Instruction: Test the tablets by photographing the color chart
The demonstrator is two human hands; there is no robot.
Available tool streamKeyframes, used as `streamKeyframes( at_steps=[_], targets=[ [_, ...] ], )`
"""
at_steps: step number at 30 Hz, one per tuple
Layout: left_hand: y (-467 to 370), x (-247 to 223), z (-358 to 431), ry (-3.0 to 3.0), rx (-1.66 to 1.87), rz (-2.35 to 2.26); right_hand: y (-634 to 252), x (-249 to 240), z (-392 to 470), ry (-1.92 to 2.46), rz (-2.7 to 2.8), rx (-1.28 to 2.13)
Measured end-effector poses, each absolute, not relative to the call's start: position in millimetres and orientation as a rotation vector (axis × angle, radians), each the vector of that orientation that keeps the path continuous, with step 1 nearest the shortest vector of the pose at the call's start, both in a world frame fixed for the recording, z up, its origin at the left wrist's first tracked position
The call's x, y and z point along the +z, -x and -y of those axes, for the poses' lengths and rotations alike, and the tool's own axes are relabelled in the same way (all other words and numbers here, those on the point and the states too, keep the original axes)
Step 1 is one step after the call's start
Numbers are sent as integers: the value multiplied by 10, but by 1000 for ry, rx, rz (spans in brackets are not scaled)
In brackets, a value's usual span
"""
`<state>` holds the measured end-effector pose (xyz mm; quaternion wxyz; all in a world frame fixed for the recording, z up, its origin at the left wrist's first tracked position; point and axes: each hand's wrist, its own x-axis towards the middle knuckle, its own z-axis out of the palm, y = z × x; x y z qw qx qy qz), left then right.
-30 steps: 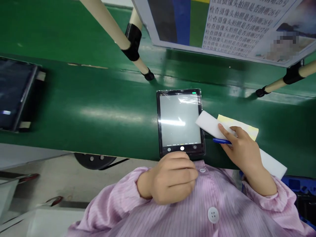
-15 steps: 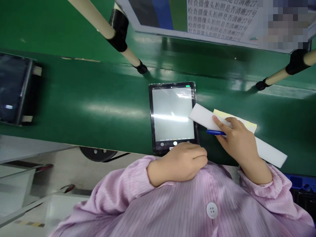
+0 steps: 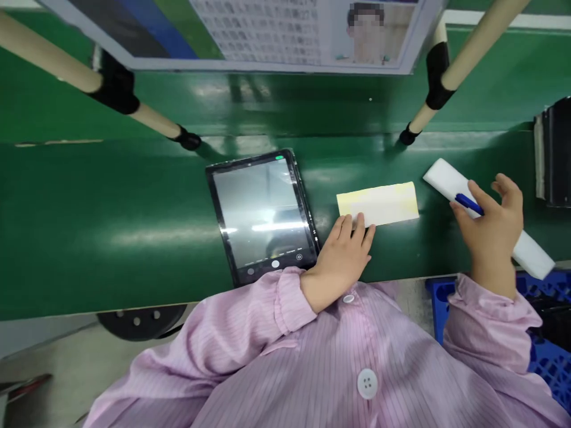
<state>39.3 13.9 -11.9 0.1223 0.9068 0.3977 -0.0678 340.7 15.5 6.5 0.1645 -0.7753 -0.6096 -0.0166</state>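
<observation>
Left hand: The left hand (image 3: 341, 252) is laid out loose, its fingers a little apart. The fingertips touch the near edge of the pale yellow and white paper slip (image 3: 383, 202). It does not pinch anything.
Right hand: The right hand (image 3: 493, 223) is over the long white foam-like strip (image 3: 439, 172). Its thumb and first finger are spread, one by each long side. I cannot tell how tight the hold is.
Blue pen: The slim blue plastic pen (image 3: 468, 204) is above the strip, between that thumb and finger. Its back end is hidden by the hand.
Tablet: The flat black-edged tablet (image 3: 263, 214) lies turned a bit on the shiny green table (image 3: 111, 196), left of the slip and apart from it. Its grey screen is lit. The pink striped left sleeve (image 3: 289, 300) covers its near right corner.
Board: The printed board (image 3: 276, 35) is held up behind, on cream pipe legs (image 3: 158, 122) with black joints.
Right edge: A dark boxy thing (image 3: 559, 154) is on the table. A blue plastic crate (image 3: 439, 303) is below.
</observation>
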Motion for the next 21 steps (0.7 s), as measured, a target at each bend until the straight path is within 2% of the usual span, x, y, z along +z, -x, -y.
streamKeyframes(
  at_steps=[3,7,10,15,21],
  targets=[
    [-392,-119,-107,-2660,-86,-1165,-2955,-5,-80,1813,1371,142],
    [-315,-64,-98,-2658,264,-1254,-2332,-115,-15,1411,1062,943],
    [-264,-33,-87,-2563,501,-1250,-2084,-175,42,1320,902,1302],
    [-238,-82,20,-2435,590,-962,-2044,-116,146,1283,957,1464],
    [-289,10,183,-1666,554,-693,-2100,151,304,1268,1108,1527]
  ],
)
